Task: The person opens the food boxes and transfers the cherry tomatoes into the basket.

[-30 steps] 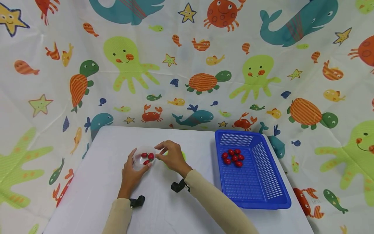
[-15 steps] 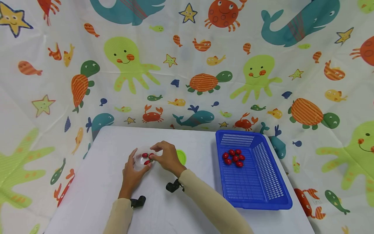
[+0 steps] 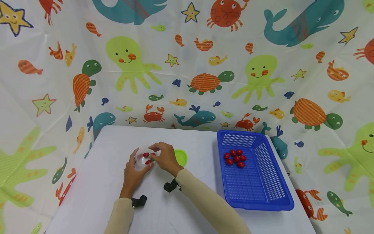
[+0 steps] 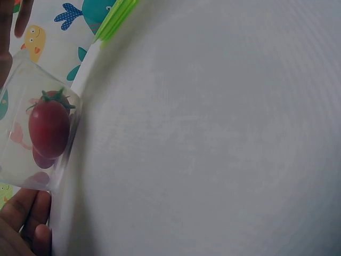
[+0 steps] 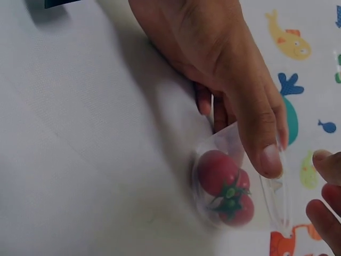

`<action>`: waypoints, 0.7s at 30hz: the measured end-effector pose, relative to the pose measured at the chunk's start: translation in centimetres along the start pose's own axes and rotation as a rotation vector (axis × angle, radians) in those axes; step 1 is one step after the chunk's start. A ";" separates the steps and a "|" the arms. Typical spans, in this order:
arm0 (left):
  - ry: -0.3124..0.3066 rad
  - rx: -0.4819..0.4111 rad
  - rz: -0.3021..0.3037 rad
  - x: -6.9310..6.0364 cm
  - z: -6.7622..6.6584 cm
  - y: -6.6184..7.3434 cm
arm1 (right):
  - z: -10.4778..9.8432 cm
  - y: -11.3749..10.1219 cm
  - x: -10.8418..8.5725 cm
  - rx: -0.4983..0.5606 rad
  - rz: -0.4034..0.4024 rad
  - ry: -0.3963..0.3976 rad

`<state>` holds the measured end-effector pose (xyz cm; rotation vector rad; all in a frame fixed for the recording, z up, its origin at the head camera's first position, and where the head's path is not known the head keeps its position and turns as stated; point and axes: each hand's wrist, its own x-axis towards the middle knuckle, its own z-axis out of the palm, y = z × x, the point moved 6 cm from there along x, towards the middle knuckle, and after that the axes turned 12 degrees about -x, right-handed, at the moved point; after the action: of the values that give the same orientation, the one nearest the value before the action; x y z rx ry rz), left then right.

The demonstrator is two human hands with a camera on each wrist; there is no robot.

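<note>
The left hand (image 3: 132, 175) curls around a clear cup (image 3: 140, 161) on the white table (image 3: 181, 204), thumb against its near side, three red tomatoes (image 5: 216, 172) inside. The right hand (image 3: 166, 159) hangs over the opening, thumb and forefinger parted, seemingly holding nothing, though the wrist view crops it. A green lid (image 3: 182, 158) lies just beside it (seven more tomatoes (image 3: 236, 158) sit in a blue basket (image 3: 263, 206)).

Left grip (image 3: 133, 172) toward desk's (image 3: 163, 217) far-left corner; fingers curved, thumb opposing. Right grip (image 3: 166, 159) just beside, fingers bent toward left edge, thumb and forefinger apart. Sleeved forearms (image 3: 119, 216) angled inward.
</note>
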<state>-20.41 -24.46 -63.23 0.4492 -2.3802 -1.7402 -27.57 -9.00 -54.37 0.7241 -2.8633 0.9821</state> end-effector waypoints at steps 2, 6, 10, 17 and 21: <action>-0.001 -0.002 0.000 0.0 0.0 0.0 | 0.2 0.0 0.1 -0.007 -0.002 0.003; -0.003 0.003 0.007 0.0 -0.1 0.1 | 0.7 0.0 0.3 -0.007 -0.003 0.011; 0.000 0.005 0.011 0.0 -0.1 0.1 | 1.4 0.0 0.5 -0.006 0.009 0.016; 0.003 -0.004 -0.003 -0.1 0.1 -0.1 | 2.3 -0.2 0.7 -0.013 0.024 0.013; -0.005 -0.004 -0.007 0.1 0.1 -0.1 | 2.6 -0.3 0.8 -0.033 0.034 0.016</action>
<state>-20.54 -24.44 -63.39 0.4538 -2.3808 -1.7503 -27.85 -11.06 -56.11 0.6644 -2.8796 0.9370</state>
